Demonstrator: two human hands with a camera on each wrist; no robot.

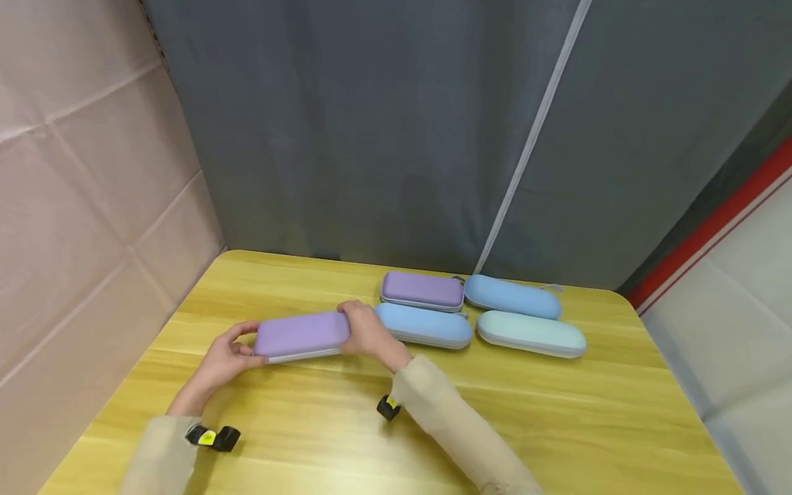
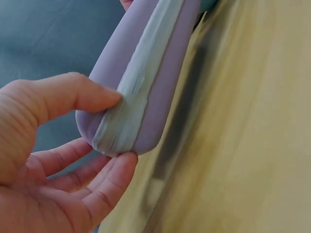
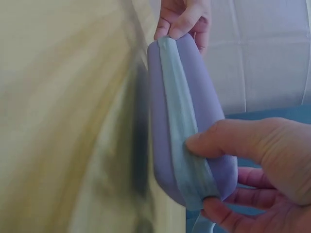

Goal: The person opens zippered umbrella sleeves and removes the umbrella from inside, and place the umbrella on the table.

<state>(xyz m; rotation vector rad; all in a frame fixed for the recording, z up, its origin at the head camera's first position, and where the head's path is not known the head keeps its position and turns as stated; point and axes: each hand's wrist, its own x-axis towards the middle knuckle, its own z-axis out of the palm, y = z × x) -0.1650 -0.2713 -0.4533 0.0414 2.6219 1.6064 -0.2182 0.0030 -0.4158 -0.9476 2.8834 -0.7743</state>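
Between both hands is a purple zippered case (image 1: 302,335), held just above the wooden table with its light grey zipper band facing the person. My left hand (image 1: 224,359) grips its left end, the thumb on the zipper side and the fingers curled at the end, as the left wrist view shows on the case (image 2: 160,97). At the other end my right hand (image 1: 370,335) grips it; in the right wrist view the thumb presses on the zipper band of the case (image 3: 180,107). Just right of that hand lies a blue case (image 1: 427,326).
Behind the blue case lies another purple case (image 1: 423,290). To the right are a second blue case (image 1: 513,297) and a mint green case (image 1: 532,334). All rest on the wooden table (image 1: 346,433). A dark grey curtain (image 1: 371,137) hangs at the back.
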